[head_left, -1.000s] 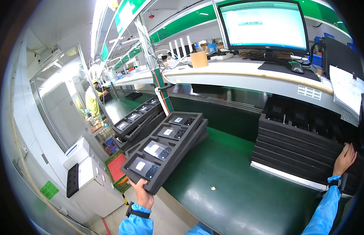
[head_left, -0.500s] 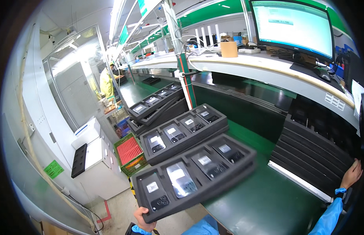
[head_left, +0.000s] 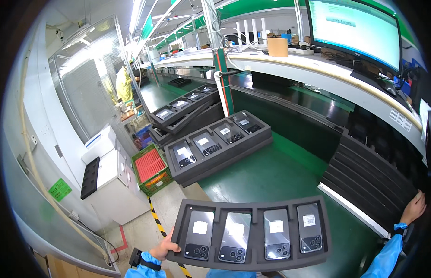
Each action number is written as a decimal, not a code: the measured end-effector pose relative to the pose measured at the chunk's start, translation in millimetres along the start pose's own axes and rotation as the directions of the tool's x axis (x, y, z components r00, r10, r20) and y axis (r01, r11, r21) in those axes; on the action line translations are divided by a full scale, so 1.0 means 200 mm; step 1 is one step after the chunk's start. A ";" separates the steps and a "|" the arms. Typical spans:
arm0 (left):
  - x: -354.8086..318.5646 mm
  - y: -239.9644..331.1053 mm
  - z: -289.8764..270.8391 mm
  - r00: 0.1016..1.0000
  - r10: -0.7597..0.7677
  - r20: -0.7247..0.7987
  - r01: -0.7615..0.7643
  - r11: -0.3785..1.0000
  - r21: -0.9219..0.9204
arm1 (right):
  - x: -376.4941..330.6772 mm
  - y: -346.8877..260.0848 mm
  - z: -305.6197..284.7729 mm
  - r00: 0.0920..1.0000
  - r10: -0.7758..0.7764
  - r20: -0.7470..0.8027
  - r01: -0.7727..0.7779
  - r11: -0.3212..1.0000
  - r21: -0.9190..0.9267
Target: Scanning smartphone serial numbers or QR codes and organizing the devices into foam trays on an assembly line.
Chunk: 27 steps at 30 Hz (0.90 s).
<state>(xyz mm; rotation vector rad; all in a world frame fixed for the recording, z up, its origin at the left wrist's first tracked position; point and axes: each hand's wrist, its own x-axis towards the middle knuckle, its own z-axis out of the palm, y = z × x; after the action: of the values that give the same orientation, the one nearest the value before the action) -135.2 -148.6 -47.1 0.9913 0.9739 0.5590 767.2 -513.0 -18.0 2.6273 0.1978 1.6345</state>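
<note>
Left hand (head_left: 163, 250) under foam tray (head_left: 252, 241), long axis left-right

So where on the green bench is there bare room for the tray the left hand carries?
The widest bare patch of the green bench lies between the stacked phone trays and the tall pile of empty black trays, where the right hand rests. The left hand holds the foam tray over its near edge. Further left is crowded with tray stacks.
</note>
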 end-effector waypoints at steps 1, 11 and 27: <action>0.03 0.04 0.03 0.994 0.071 0.084 -0.078 0.993 0.092 | 0.01 -0.02 -0.08 0.996 -0.022 -0.082 0.025 0.999 0.028; 0.61 0.27 0.38 0.882 -0.096 0.462 -0.087 0.929 0.359 | -0.67 -0.31 -1.45 0.865 -0.316 0.390 -0.358 0.158 0.920; 0.97 0.20 0.88 0.932 0.362 0.011 -0.361 0.926 0.109 | -1.02 -0.42 -0.91 0.667 -0.213 0.714 -0.742 -0.106 0.662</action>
<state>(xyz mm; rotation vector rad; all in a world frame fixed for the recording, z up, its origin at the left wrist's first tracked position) 113.2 -56.1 -57.1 1.2808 0.8392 0.8238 507.5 -462.3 -127.7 4.4579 1.3357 -0.1423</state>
